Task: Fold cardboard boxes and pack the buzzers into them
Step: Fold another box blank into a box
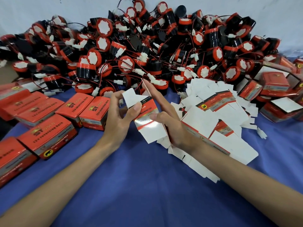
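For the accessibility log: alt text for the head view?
The left hand and right hand hold a half-folded red-and-white cardboard box above a blue cloth. Heaped black-and-red round buzzers lie behind; closed red boxes left, flat white blanks right.

We have just one camera, worn on the head. We look forward and down at the blue table (147,185) from close above. The left hand (118,118) and right hand (170,123) hold a box (147,130) near us in the middle. The buzzer pile (147,51) lies farther off at the top, by the wall (49,7).
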